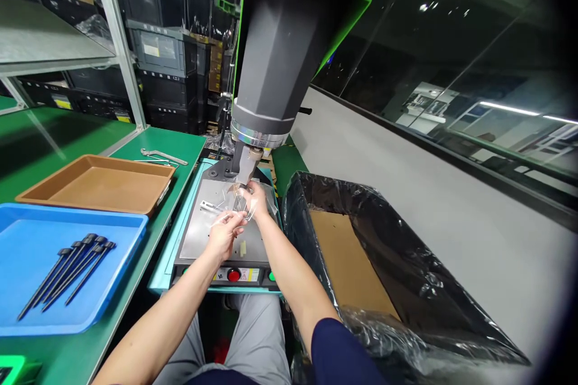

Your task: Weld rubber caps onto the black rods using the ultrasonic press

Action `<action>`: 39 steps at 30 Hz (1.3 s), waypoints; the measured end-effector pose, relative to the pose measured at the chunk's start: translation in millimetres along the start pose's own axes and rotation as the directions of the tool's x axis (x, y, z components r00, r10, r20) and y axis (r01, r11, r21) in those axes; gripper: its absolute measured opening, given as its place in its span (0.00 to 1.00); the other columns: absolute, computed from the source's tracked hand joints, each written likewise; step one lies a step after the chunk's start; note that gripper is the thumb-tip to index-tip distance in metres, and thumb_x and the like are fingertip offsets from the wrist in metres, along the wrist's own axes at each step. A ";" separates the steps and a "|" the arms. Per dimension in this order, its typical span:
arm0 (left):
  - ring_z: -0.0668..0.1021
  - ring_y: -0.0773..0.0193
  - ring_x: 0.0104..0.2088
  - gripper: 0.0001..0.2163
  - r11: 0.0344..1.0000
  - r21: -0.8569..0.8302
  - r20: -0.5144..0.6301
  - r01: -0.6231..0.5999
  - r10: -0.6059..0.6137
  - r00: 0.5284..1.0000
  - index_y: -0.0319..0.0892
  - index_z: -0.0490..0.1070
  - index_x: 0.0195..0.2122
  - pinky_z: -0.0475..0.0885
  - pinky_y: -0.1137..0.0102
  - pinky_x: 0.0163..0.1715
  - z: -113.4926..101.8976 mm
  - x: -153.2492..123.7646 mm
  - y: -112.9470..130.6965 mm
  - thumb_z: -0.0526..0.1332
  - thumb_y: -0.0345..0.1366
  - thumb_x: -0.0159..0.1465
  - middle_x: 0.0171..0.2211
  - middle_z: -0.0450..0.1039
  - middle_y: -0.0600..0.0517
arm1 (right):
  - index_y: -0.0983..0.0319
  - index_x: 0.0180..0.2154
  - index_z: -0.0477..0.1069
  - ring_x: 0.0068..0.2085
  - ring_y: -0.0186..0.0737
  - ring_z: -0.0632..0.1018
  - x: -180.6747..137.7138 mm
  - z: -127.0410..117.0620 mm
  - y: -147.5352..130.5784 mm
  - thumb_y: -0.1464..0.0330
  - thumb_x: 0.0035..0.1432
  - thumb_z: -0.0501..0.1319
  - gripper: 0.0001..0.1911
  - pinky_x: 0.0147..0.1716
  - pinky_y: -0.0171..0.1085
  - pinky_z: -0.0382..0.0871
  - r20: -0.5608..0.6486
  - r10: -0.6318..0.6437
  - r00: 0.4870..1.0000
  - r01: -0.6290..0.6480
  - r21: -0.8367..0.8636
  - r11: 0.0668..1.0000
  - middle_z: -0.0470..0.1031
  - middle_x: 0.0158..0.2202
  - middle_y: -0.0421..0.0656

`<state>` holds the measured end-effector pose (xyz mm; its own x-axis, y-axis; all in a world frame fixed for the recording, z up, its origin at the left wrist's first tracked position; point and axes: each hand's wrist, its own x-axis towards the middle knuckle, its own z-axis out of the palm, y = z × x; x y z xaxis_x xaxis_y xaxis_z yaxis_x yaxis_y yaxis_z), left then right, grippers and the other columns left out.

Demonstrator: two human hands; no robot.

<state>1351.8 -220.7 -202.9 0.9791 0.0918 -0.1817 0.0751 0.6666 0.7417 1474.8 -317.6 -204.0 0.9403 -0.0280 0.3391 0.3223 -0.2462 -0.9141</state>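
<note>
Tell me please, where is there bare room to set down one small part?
Bare: the brown tray, within its rim; the blue tray, left of the black rods. Crowded: around the machine tip, where left hand, right hand and clear plastic gather.

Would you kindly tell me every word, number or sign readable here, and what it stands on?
No text is legible.
Label beside the red button: too small.
Paper label on the grey bin: blurred.
White markings on black bins: too small.
Yellow bin labels: blurred.
</note>
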 end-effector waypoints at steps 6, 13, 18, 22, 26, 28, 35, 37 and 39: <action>0.79 0.68 0.30 0.18 1.000 0.016 -0.025 0.015 -0.015 1.000 0.39 0.71 0.28 0.70 0.78 0.25 -2.9 5.0 1.8 0.76 0.41 0.43 0.38 0.79 0.48 | 0.59 0.38 0.78 0.48 0.44 0.76 10.1 -18.0 0.0 0.62 0.58 0.58 0.12 0.53 0.41 0.66 0.220 -0.125 0.967 0.132 -0.018 0.991 0.79 0.43 0.42; 0.79 0.68 0.30 0.18 1.000 0.015 -0.040 0.019 -0.018 0.999 0.39 0.71 0.29 0.70 0.78 0.24 -4.1 9.9 0.1 0.77 0.40 0.43 0.37 0.79 0.49 | 0.61 0.39 0.77 0.47 0.48 0.78 20.5 -14.9 14.3 0.61 0.50 0.65 0.14 0.50 0.46 0.70 0.249 0.015 0.968 -0.038 0.090 0.995 0.79 0.42 0.45; 0.79 0.67 0.31 0.18 1.000 0.029 -0.064 0.009 -0.007 0.998 0.40 0.71 0.28 0.69 0.78 0.24 -4.2 8.7 -2.5 0.77 0.40 0.42 0.36 0.78 0.50 | 0.60 0.50 0.74 0.52 0.49 0.76 11.8 -15.8 23.9 0.60 0.49 0.67 0.25 0.53 0.47 0.69 0.161 0.122 0.979 -0.163 0.273 0.948 0.78 0.48 0.47; 0.79 0.67 0.31 0.17 0.998 0.067 -0.059 0.009 -0.005 0.998 0.40 0.71 0.27 0.69 0.77 0.25 -4.4 4.7 -5.5 0.76 0.41 0.43 0.36 0.79 0.49 | 0.58 0.57 0.67 0.61 0.49 0.69 -2.5 -28.6 35.7 0.61 0.51 0.65 0.31 0.59 0.49 0.64 0.023 0.185 0.982 -0.181 0.349 0.920 0.69 0.60 0.47; 0.79 0.66 0.31 0.18 0.996 0.088 -0.076 -0.001 0.008 0.997 0.40 0.71 0.27 0.70 0.75 0.26 -9.2 3.5 -11.7 0.76 0.41 0.42 0.37 0.79 0.48 | 0.57 0.55 0.70 0.61 0.49 0.68 -13.5 -35.8 46.5 0.65 0.50 0.64 0.28 0.61 0.49 0.61 0.034 0.170 0.985 -0.173 0.278 0.945 0.68 0.61 0.46; 0.79 0.66 0.31 0.17 0.995 0.096 -0.093 -0.021 0.030 0.995 0.40 0.71 0.27 0.70 0.75 0.26 -14.4 4.2 -15.2 0.76 0.41 0.43 0.37 0.79 0.47 | 0.57 0.55 0.71 0.61 0.50 0.68 -15.9 -36.0 49.7 0.66 0.50 0.64 0.28 0.60 0.49 0.61 0.034 0.186 0.982 -0.189 0.221 0.957 0.69 0.60 0.46; 0.78 0.67 0.33 0.16 0.984 0.172 -0.077 -0.053 0.068 0.995 0.40 0.72 0.28 0.69 0.75 0.26 -30.6 6.4 -21.5 0.74 0.43 0.47 0.42 0.77 0.46 | 0.56 0.55 0.71 0.61 0.48 0.69 -20.0 -35.1 57.1 0.68 0.49 0.64 0.29 0.59 0.49 0.62 0.011 0.204 0.979 -0.202 0.206 0.957 0.70 0.59 0.46; 0.79 0.66 0.34 0.16 0.983 0.181 -0.073 -0.042 0.056 0.996 0.40 0.72 0.28 0.69 0.74 0.27 -32.2 6.5 -22.4 0.74 0.43 0.47 0.43 0.77 0.46 | 0.56 0.56 0.69 0.61 0.48 0.68 -21.9 -36.9 59.9 0.68 0.48 0.65 0.31 0.58 0.49 0.64 0.011 0.241 0.970 -0.235 0.267 0.935 0.70 0.58 0.47; 0.79 0.64 0.35 0.16 0.981 0.191 -0.065 -0.039 0.053 0.996 0.40 0.72 0.29 0.69 0.73 0.28 -32.7 6.4 -23.0 0.74 0.43 0.48 0.44 0.77 0.46 | 0.56 0.56 0.69 0.62 0.48 0.67 -22.9 -39.5 61.6 0.68 0.45 0.67 0.33 0.58 0.48 0.64 0.002 0.257 0.966 -0.242 0.342 0.908 0.69 0.59 0.47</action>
<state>1350.2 -211.3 -242.2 0.9673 0.1747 -0.1839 0.0711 0.5090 0.8578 1468.7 -370.4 -259.3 0.9918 -0.0890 0.0920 0.1019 0.1143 -0.9882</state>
